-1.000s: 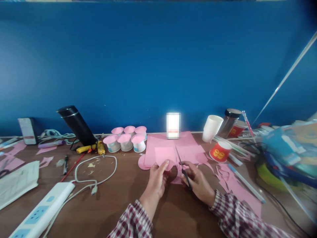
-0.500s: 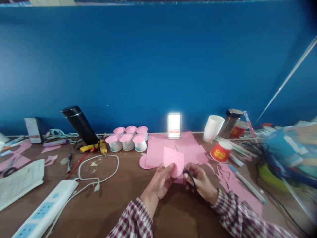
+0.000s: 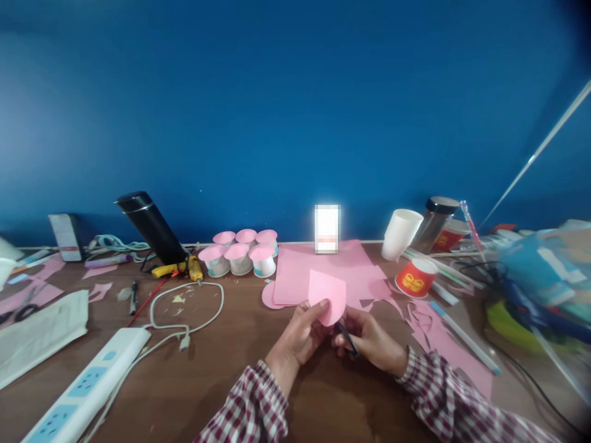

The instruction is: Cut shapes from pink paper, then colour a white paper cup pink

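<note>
At the far left of the brown wooden table (image 3: 221, 375), a folded white paper sheet (image 3: 41, 335) lies near a white power strip (image 3: 87, 387), whose pale cable (image 3: 184, 320) loops across the wood. Behind the loop, a black cylindrical flask (image 3: 150, 226) leans against the blue wall, with a yellow glue gun (image 3: 182, 269) at its foot. Next come six small white cups with pink paper tops (image 3: 242, 255), grouped in two rows. In the middle, the left hand (image 3: 302, 332) is closed in a pinch, thumb on the near face of a small pink paper piece with a rounded edge (image 3: 329, 295), which it holds upright above the table, in front of the stack of flat pink paper sheets (image 3: 295, 274). Just beside it, the right hand (image 3: 369, 338) is curled around dark-handled scissors (image 3: 346, 335), whose blades meet the lower edge of the pink piece; whether the blades are apart cannot be told. Farther right stand a tilted white paper cup (image 3: 401, 232), a red paper cup with a yellow pattern (image 3: 418, 278) and a dark-lidded jar (image 3: 436, 218), with pink paper scraps (image 3: 438, 344) lying on the table near the right sleeve.
</note>
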`<state>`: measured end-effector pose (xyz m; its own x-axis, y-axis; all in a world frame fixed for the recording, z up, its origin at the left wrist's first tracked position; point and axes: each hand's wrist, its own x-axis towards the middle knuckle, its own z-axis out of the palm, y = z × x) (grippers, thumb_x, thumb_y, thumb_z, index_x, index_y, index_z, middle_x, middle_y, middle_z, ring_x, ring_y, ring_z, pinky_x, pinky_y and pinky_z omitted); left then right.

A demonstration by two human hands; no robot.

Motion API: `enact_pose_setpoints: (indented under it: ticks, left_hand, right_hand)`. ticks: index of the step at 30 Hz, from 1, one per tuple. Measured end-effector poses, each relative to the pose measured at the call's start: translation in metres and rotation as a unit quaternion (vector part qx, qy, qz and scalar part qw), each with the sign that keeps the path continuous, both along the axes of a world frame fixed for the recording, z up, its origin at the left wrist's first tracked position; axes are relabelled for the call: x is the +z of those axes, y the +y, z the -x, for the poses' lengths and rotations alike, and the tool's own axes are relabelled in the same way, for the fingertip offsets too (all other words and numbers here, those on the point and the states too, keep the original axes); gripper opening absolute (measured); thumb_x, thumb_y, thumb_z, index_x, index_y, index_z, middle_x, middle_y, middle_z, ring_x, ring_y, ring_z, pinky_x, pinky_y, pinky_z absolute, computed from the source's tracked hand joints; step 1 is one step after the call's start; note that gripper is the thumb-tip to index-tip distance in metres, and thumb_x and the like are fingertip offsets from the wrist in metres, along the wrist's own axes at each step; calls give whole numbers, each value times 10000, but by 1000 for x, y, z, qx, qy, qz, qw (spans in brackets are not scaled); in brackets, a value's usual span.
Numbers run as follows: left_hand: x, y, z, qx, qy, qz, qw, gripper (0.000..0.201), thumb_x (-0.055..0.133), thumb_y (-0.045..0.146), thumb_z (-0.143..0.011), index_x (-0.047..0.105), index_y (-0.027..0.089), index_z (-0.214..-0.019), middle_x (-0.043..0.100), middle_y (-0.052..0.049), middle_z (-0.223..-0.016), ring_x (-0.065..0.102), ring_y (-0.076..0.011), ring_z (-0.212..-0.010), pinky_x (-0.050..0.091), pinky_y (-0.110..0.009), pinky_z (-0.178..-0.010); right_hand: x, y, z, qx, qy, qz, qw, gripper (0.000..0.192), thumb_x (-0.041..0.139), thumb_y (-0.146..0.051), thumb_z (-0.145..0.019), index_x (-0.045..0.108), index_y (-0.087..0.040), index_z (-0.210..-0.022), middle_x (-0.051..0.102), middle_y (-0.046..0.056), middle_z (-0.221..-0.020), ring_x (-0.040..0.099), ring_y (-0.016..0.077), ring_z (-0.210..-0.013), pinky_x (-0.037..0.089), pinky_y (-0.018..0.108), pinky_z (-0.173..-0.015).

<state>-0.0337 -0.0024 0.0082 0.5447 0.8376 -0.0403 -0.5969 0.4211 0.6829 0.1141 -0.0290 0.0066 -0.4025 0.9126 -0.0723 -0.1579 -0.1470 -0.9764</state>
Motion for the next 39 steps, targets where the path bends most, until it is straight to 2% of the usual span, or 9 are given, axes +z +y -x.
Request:
enact_pose_setpoints:
  ticks: [3, 6, 8, 10, 14, 19, 24, 32, 39]
  left_hand:
    - [2, 0, 1, 37, 2, 19, 999, 221, 643, 330, -755, 614, 112, -774, 628, -65, -686, 597, -156, -566, 454, -242, -461]
    - [2, 2, 2, 49, 8, 37, 998, 239, 682, 327, -721, 632, 105, -793, 643, -74, -723, 608, -155, -604, 487, -251, -514]
    - [1, 5, 3, 70, 12, 65, 995, 241, 711, 302, -695, 640, 104, -814, 656, -82, -783, 620, -151, -656, 505, -240, -557]
    - [-2, 9, 3, 106, 14, 105, 989, 234, 732, 262, -674, 640, 114, -830, 663, -84, -870, 632, -153, -740, 517, -219, -598]
    - [-6, 13, 3, 172, 10, 156, 973, 202, 751, 199, -647, 632, 116, -787, 658, -83, -940, 637, -165, -844, 531, -208, -656]
    - [-4, 12, 3, 185, 21, 155, 970, 208, 776, 195, -603, 612, 125, -709, 622, -14, -721, 626, -111, -693, 514, -177, -587]
    - [2, 10, 2, 209, 45, 146, 966, 249, 793, 214, -568, 623, 129, -729, 621, 8, -681, 586, -77, -610, 484, -157, -541]
    - [1, 8, -4, 230, 67, 120, 963, 311, 806, 256, -553, 634, 114, -770, 652, -32, -726, 604, -97, -624, 502, -181, -565]
    - [3, 5, -8, 236, 61, 105, 964, 287, 785, 277, -587, 602, 123, -745, 631, -7, -680, 581, -87, -574, 473, -191, -540]
  right_hand:
    - [4, -1, -1, 30, 4, -2, 1000, 410, 756, -431, -652, 465, -167, -770, 618, 11, -720, 602, 105, -596, 482, 216, -523]
    - [7, -1, -1, 17, -5, -18, 1000, 423, 752, -448, -649, 461, -169, -775, 618, 8, -730, 595, 101, -607, 478, 219, -547]
    - [7, 1, -3, -20, -33, -18, 999, 405, 750, -423, -663, 459, -179, -802, 604, -18, -680, 574, 91, -553, 441, 194, -483]
    - [7, 5, -7, -76, -51, -20, 996, 404, 740, -389, -688, 467, -193, -912, 576, -52, -621, 537, 80, -496, 399, 175, -429]
    - [6, 11, -16, -150, -12, -22, 988, 551, 732, -363, -703, 447, -206, -1147, 564, -46, -667, 531, 95, -554, 441, 200, -461]
    - [1, 10, -11, -153, -20, -44, 987, 530, 716, -378, -710, 500, -200, -1160, 551, -29, -689, 546, 115, -604, 453, 233, -514]
    - [0, 5, -2, -188, -71, -106, 974, 451, 711, -376, -711, 527, -203, -1085, 551, -24, -706, 540, 120, -649, 454, 241, -580]
    - [-1, 0, 1, -145, -137, -150, 968, 308, 664, -319, -763, 508, -200, -1000, 542, -12, -756, 527, 133, -699, 448, 243, -641]
    - [1, -2, 2, -107, -172, -180, 963, 218, 575, -311, -829, 498, -190, -994, 565, 28, -832, 539, 160, -759, 451, 259, -676]
